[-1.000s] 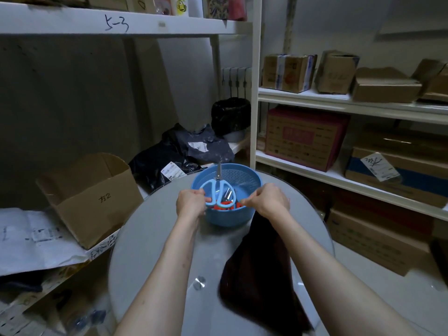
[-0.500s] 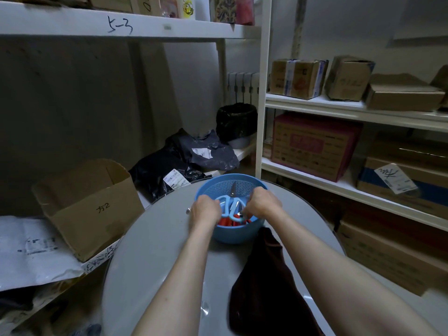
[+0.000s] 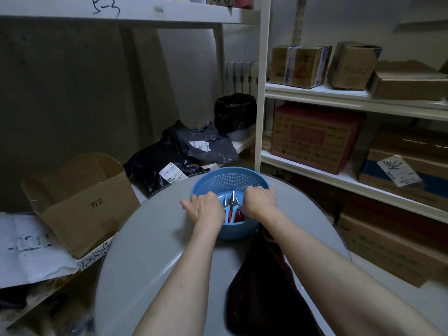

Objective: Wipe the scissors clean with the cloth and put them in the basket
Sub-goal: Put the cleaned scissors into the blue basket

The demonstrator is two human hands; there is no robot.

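The scissors (image 3: 230,209), blue-handled with steel blades pointing away from me, lie inside the blue plastic basket (image 3: 228,172) on top of something red. My left hand (image 3: 206,209) hovers over the basket's left rim with its fingers spread, holding nothing. Over the right side of the basket is my right hand (image 3: 260,202), knuckles up and fingers bent down; it does not grip the scissors. The dark cloth (image 3: 261,282) lies crumpled on the round grey table (image 3: 150,251), just in front of the basket and under my right forearm.
An open cardboard box (image 3: 80,202) stands on a low shelf to the left. Dark plastic parcels (image 3: 184,156) and a black bin (image 3: 235,112) sit behind the table. White shelving with several cartons (image 3: 315,139) fills the right side.
The scissors, held upright over the basket between both hands a second ago, went down into it and now lie there. Both hands have let go, and the right hand no longer holds the cloth.
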